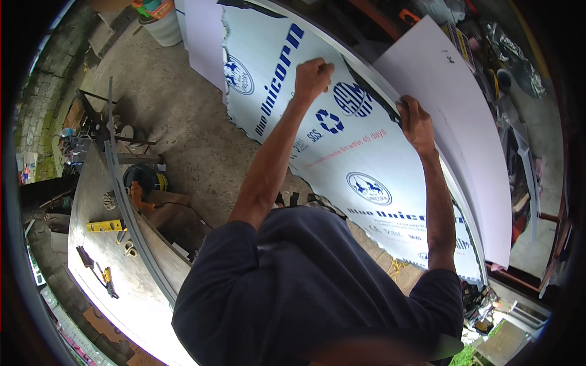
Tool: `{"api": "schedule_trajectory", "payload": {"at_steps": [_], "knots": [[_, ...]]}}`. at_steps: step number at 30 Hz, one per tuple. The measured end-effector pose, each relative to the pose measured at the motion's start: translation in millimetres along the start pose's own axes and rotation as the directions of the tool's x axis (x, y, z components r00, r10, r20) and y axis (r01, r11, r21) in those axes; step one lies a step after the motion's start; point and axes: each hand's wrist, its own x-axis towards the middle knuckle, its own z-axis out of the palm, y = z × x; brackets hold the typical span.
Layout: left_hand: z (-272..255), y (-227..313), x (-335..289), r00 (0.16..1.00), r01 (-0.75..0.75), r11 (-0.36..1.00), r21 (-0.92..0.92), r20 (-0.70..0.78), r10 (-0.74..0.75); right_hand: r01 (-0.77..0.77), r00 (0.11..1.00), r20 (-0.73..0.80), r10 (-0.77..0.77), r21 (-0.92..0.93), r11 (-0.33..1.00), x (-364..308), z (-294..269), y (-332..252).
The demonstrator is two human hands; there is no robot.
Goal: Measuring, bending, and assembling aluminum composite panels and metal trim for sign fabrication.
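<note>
A large panel (pixel 317 152) stands in front of me, covered in a pale film with blue printed emblems and lettering. The film's near edge is ragged, and a dark strip (pixel 379 97) shows along the panel's far edge. My left hand (pixel 314 79) is closed in a fist over the film, near the dark strip. Whatever its fingers hold, if anything, is hidden. My right hand (pixel 416 125) curls its fingers around the panel's far edge, at the end of the dark strip.
Behind the panel leans a plain pale sheet (pixel 452 122). To my left, a worktable (pixel 137 277) carries a yellow spirit level (pixel 105 226), pliers (pixel 110 282) and long metal strips (pixel 137 232). An orange power tool (pixel 139 196) lies beside it. A bucket (pixel 163 29) stands farther off on the dirt floor.
</note>
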Motion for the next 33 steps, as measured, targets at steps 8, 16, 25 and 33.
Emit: {"api": "schedule_trajectory", "payload": {"at_steps": [8,16,25,33], "knots": [[3,16,15,0.994,0.065,0.997,0.035,0.085,-0.068,-0.135,0.990,0.051,0.133,0.021,0.991,3,-4,-9],[5,16,24,0.999,-0.017,0.999,0.045,0.049,0.015,-0.099,0.994,0.053,0.097,0.018,0.995,5,-3,-6],[6,14,32,0.998,-0.037,0.991,-0.125,0.054,0.044,-0.143,0.989,0.054,0.140,0.047,0.989,4,-5,-8],[28,6,-5,0.984,0.093,0.810,-0.579,-0.072,-0.164,-0.084,0.996,0.027,0.082,0.086,0.993,7,-8,-6]]}}
